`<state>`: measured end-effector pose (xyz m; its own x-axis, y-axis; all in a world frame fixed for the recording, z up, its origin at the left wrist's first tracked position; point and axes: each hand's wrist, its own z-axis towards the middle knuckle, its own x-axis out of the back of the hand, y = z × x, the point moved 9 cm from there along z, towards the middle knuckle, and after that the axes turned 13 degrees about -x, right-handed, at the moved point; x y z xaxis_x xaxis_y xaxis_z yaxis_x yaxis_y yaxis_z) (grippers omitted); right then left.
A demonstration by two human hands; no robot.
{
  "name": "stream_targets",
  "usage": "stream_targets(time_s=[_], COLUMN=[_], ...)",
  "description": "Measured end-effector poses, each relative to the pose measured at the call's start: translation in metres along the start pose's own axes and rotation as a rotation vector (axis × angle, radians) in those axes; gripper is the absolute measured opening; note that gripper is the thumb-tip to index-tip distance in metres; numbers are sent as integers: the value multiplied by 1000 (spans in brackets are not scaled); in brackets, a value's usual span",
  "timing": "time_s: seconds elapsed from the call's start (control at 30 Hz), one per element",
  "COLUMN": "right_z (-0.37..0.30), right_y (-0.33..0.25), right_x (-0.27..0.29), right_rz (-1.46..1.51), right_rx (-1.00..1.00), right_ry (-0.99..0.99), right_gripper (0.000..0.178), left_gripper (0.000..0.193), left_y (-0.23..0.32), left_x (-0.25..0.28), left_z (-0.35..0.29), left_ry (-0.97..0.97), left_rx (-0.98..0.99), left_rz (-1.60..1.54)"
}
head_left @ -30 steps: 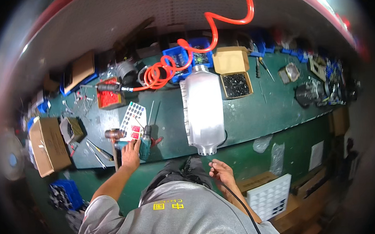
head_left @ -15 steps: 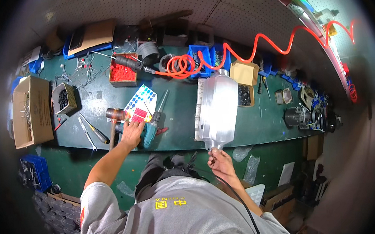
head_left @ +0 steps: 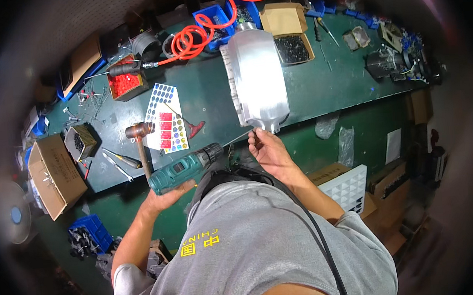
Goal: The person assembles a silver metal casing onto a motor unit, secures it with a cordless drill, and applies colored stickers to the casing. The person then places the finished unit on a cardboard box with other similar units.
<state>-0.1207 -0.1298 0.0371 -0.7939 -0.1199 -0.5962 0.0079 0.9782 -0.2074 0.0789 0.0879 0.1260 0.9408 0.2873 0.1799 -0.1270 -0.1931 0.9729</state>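
Observation:
My left hand (head_left: 170,197) is wrapped round a teal cordless drill (head_left: 180,172), held just off the bench's near edge. The drill's long thin bit reaches right, its tip close to my right hand (head_left: 271,151). The fingers of my right hand are pinched together at the near end of a silver metal housing (head_left: 262,77); whatever they hold is too small to make out. The housing lies lengthwise on the bench, beside a pale strip along its left side. A mallet (head_left: 138,131) lies left of the drill, its handle toward me.
Sticker sheets (head_left: 162,92) and a red-handled tool (head_left: 196,129) lie mid-bench (head_left: 212,113). Farther off are a box of red caps (head_left: 126,84), a coiled red air hose (head_left: 185,41), blue bins (head_left: 214,20) and a carton of black parts (head_left: 294,49). A black cable (head_left: 313,219) crosses my shirt.
My left hand has taken the drill off the bench and brought it toward me, its bit now pointing right. My right hand stays at the housing's near end. The view has shifted.

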Motion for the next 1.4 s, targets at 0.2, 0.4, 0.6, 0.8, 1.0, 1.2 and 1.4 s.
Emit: stream_targets(time_s=[0.2,0.4,0.6,0.8,1.0,1.2,1.4], right_z=[-2,10,11,1,14,42,63], right_y=[-7,-13,-13,-14,5,18,23], right_x=[27,42,43,35,26,14,18], right_rz=[2,25,22,-57,-57,130,133], right_rx=[-26,-43,-86,-200,-295,-246,-157], right_ry=[19,-13,-73,-140,-110,-147,-165], right_gripper=[11,10,11,15,13,7,9], left_gripper=[40,33,29,29,32,31,29], left_y=[22,25,30,15,28,21,27], left_x=[-28,-40,-48,-43,-29,-41,-48], left_z=[-3,-10,-18,-31,-36,-24,-4], left_ry=[32,13,77,124,106,187,163], left_rx=[113,250,249,378,283,253,259], left_rz=[53,133,150,-148,101,159,173])
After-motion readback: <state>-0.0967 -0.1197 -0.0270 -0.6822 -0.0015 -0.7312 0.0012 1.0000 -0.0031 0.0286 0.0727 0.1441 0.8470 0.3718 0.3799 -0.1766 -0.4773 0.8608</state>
